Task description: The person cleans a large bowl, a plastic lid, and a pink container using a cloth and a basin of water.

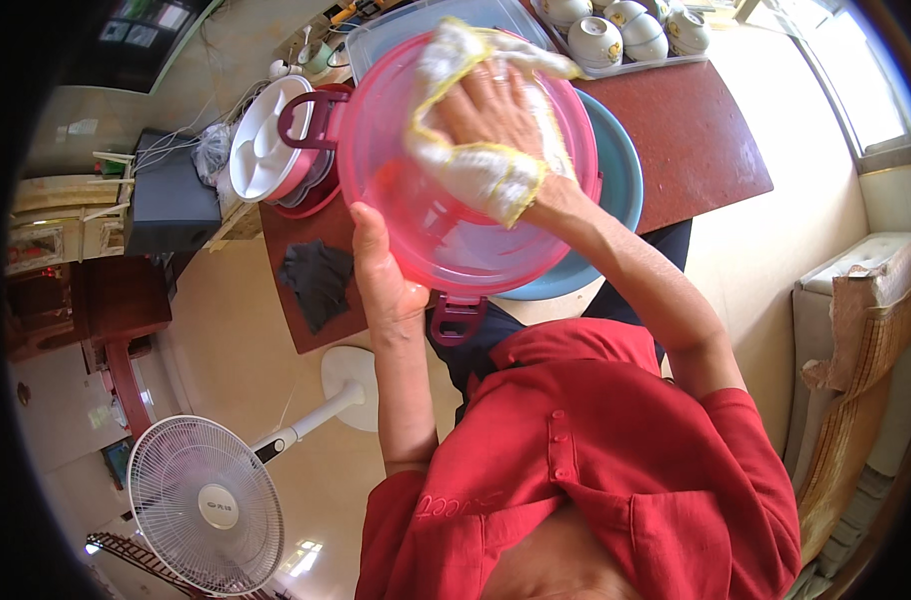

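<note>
A round translucent pink plastic lid [380, 142] with dark red clip handles is held up before me, tilted over the table. My left hand [384, 262] grips its lower left rim, thumb on the near side and the other fingers hidden behind it. Flat against the lid, my right hand [493, 109] presses a white cloth with yellow edging [493, 176]. Part of the cloth folds up around the fingers and wrist. Below and behind the lid shows the rim of a blue plastic basin [626, 172].
On the red-brown table [703, 142] stand a clear plastic tray of patterned bowls [635, 67], a white divided dish [264, 142] in a red container, and a dark cloth [315, 281]. A pedestal fan [219, 506] stands at the lower left, a worn sofa [838, 337] at the right.
</note>
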The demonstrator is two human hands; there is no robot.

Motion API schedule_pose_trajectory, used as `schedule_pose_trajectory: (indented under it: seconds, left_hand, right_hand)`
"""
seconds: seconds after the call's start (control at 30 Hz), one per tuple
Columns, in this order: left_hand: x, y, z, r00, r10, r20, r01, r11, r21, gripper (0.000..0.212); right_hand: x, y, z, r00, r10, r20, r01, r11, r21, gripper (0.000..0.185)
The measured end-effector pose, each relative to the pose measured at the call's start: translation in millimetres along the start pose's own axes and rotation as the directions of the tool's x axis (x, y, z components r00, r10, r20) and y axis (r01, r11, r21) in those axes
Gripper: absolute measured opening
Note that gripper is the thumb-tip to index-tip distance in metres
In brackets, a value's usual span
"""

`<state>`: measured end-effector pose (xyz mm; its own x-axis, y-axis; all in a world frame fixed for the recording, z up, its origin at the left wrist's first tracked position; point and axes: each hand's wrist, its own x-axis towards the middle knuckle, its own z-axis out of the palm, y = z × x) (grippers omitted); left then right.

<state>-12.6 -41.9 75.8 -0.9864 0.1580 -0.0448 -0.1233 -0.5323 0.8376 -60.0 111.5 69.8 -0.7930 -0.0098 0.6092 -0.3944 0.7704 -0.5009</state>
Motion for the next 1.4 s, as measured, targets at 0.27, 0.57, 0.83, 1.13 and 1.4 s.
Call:
schedule_pose_trajectory:
  seconds: [0.27, 0.57, 0.83, 1.13, 1.4]
  left_hand:
    - [3.6, 0.4, -5.0, 0.994, -0.105, 0.042, 0.108, 0.992, -0.063, 0.072]
    - [-1.3, 13.6, -8.1, 1.0, 0.02, 0.015, -0.019, 0.998, -0.056, 0.065]
    - [4.2, 33.3, -15.5, 0.999, -0.005, 0.043, 0.009, 0.995, -0.099, 0.066]
    - [10.9, 46.3, -39.8, 0.881, 0.455, 0.132, -0.429, 0.648, 0.629, 0.068]
    - [-1.8, 35.9, -6.4, 0.56, -0.055, 0.827, -0.721, -0.523, 0.454, 0.049]
  right_hand:
    - [-55.2, -31.4, 0.7, 0.928, -0.348, 0.136, 0.322, 0.929, 0.181, 0.051]
    - [-21.2, 39.9, -0.8, 0.991, -0.065, -0.113, 0.054, 0.994, -0.095, 0.043]
    - [-31.8, 113.0, -10.0, 0.974, 0.182, 0.137, -0.225, 0.87, 0.439, 0.026]
    - [-41.7, 154.1, -38.8, 0.608, 0.554, 0.569, -0.704, 0.044, 0.709, 0.044]
    - [-56.5, 156.7, -46.0, 0.64, 0.537, 0.549, -0.746, 0.267, 0.61, 0.033]
